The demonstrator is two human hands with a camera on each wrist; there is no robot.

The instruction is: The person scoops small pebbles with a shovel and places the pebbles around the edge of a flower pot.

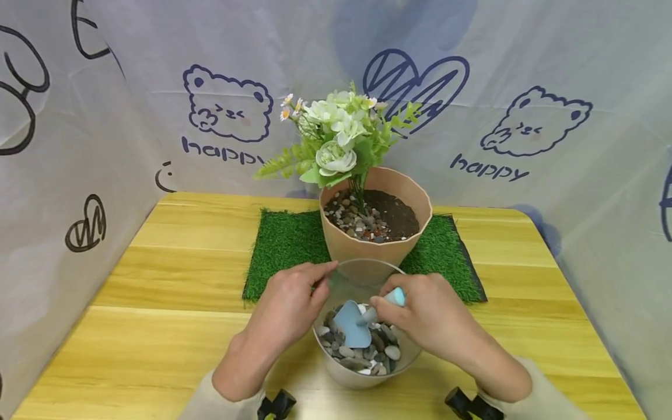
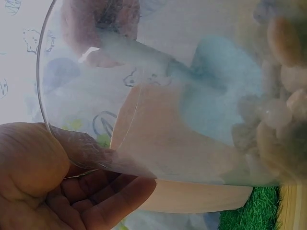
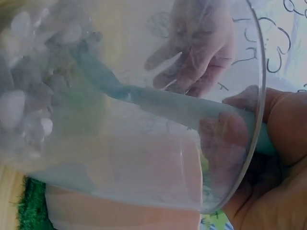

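A clear plastic tub (image 1: 336, 373) stands at the table's front with grey, white and brown pebbles (image 1: 362, 359) in its bottom. My left hand (image 1: 294, 297) holds its rim on the left; in the left wrist view the thumb (image 2: 81, 146) laps over the edge and the fingers curl outside. My right hand (image 1: 427, 309) grips the handle of a small light-blue trowel (image 1: 353, 325) inside the tub. The trowel's blade rests against the pebbles, handle slanting up to the right. Through the cloudy wall, the right wrist view shows the blade's tip among the stones (image 3: 12, 105).
Behind the tub, a peach flowerpot (image 1: 362, 252) stands on a mat of artificial grass (image 1: 289, 245). It holds dark soil (image 1: 396, 213), small pebbles on its left part and white-green flowers (image 1: 336, 137). The wooden table (image 1: 173, 326) is bordered by printed white cloth (image 1: 315, 58).
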